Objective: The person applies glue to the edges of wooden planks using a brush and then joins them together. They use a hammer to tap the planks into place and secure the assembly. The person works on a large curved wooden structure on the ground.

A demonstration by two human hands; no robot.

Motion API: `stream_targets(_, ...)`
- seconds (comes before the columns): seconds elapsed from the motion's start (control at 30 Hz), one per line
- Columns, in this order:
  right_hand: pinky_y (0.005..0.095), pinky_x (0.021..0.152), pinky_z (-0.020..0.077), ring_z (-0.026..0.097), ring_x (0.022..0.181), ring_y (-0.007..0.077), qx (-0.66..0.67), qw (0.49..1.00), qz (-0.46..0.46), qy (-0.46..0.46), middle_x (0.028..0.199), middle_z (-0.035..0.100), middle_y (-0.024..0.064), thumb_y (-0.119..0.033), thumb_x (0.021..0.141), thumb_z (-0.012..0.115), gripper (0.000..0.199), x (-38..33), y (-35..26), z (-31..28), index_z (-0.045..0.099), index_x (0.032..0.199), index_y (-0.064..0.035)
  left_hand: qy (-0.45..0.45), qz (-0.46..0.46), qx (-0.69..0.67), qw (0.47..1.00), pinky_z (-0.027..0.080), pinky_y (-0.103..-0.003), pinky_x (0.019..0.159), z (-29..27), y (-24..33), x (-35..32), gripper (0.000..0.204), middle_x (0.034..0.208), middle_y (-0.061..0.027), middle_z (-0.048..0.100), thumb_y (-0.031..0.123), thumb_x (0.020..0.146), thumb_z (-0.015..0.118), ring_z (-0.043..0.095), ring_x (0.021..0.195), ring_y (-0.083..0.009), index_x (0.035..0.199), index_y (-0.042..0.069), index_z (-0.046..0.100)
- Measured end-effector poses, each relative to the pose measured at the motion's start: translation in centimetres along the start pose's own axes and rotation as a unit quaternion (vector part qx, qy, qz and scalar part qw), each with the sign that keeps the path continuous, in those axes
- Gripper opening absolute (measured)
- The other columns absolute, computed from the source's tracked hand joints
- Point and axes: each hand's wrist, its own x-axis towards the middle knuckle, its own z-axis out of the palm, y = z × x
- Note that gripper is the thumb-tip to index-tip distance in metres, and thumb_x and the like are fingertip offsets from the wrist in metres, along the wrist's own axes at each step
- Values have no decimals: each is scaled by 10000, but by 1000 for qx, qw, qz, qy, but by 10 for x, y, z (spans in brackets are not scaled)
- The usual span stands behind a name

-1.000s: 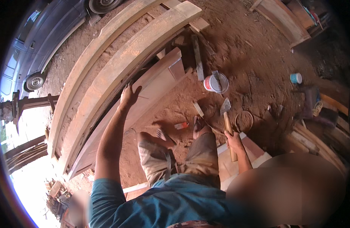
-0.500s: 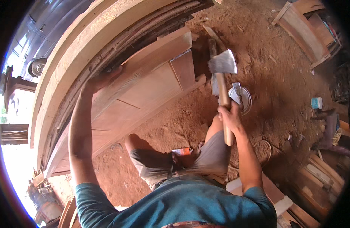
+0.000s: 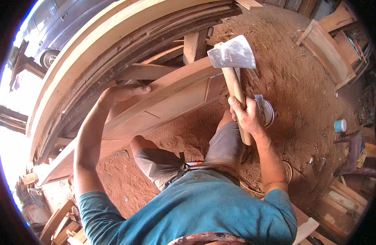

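In my right hand [image 3: 247, 116] is a hatchet [image 3: 233, 53], gripped around its pale wooden handle. Its broad metal head is up, overlapping the far end of a panelled wooden door [image 3: 173, 104]. The door stands tilted on its long edge in front of my knees. My left hand [image 3: 128, 92] grips the door's upper edge, thumb showing on top; the other fingers are mostly hidden.
Long planks [image 3: 79, 69] are stacked beyond the door on the left, by a parked vehicle [image 3: 69, 24]. Right of my knee stands a white tub [image 3: 268, 112]. A small blue-and-white cup [image 3: 340, 125] and wooden furniture parts [image 3: 330, 53] lie farther right on reddish ground.
The door's upper edge has tipped nearer me, showing more timber behind it. My left hand has shifted right in view with it. The hatchet head has moved up and left, over the door's end.
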Motion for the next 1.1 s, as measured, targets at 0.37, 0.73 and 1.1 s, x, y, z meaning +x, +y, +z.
stream_targets(0.37,463,640,505,673,689,356,-251,961,-70,-91,730,653,199,-470,993,655,521,9,-105,28,625,927,46,39,80,134,987,425,-388,1117,2,30,-9,816,1378,-152,661,664,805,777,593,1293,-289,1360,76,664)
stream_targets(0.73,460,691,507,667,734,358,-354,924,-76,-122,775,654,245,-473,990,649,535,36,-121,46,634,990,62,55,77,94,991,418,-384,1122,2,26,-7,833,1382,-130,663,658,781,794,589,1304,-279,1368,82,659)
stream_targets(1.1,448,628,503,667,715,327,-234,963,-65,-121,745,643,203,-455,1000,648,495,29,-101,63,628,993,40,58,76,71,993,420,-382,1117,-15,18,-23,774,1392,-127,657,617,797,802,592,1299,-265,1350,91,675)
